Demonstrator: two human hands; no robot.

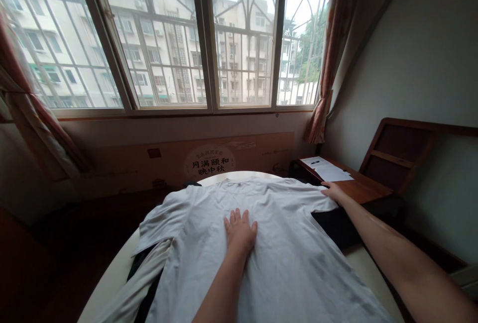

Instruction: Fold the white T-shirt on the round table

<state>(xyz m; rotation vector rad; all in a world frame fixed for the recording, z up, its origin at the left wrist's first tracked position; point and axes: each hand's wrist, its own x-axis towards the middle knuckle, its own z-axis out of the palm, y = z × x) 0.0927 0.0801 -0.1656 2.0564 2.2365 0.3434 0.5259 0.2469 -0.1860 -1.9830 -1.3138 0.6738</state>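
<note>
A light grey-white T-shirt (276,243) lies spread out over a round pale table, its neckline toward the window. My left hand (240,232) rests flat on the chest of the shirt, fingers spread. Out at the end of the right-hand sleeve, my right hand (332,192) has its fingers closed on the cloth edge. Black cloth (334,227) shows beneath that sleeve. Under the left sleeve lie a cream-coloured cloth (144,275) and more dark fabric.
The table's pale rim (108,275) curves round at the left. Beyond it on the right stands a brown wooden desk (368,188) bearing white papers (330,169) and a pen. A printed cardboard panel (261,156) lines the wall below the barred window, with curtains (321,114) beside it.
</note>
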